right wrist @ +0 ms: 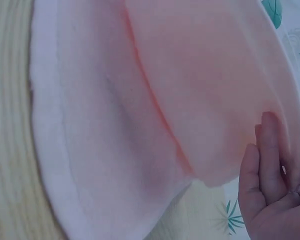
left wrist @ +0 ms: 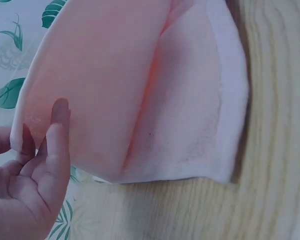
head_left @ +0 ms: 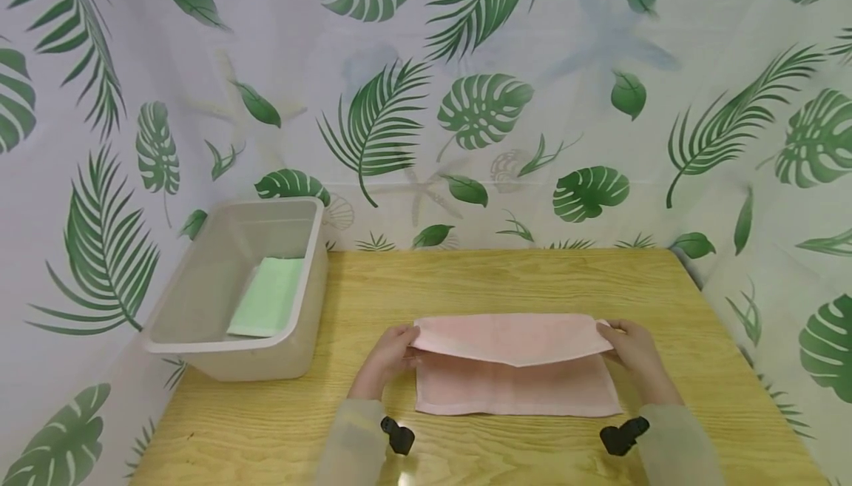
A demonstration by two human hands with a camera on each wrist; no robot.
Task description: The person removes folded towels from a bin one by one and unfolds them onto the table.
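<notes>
A pink towel (head_left: 519,386) lies on the wooden table, its upper layer lifted and folded over the lower one. At its left corner my left hand (head_left: 393,353) pinches the raised edge between thumb and fingers. My right hand (head_left: 632,353) pinches the opposite corner of the same edge. In the left wrist view the left hand (left wrist: 35,175) has its fingertips against the underside of the raised layer. The right wrist view shows the right hand (right wrist: 275,185) likewise, with the towel (right wrist: 200,75) hanging open down to a crease. The raised edge sags in the middle.
A whitish plastic bin (head_left: 302,353) stands at the left of the wooden table (head_left: 506,279). Inside it lies a folded light green towel (head_left: 269,297). A leaf-printed curtain (head_left: 399,227) hangs behind the table and along its sides.
</notes>
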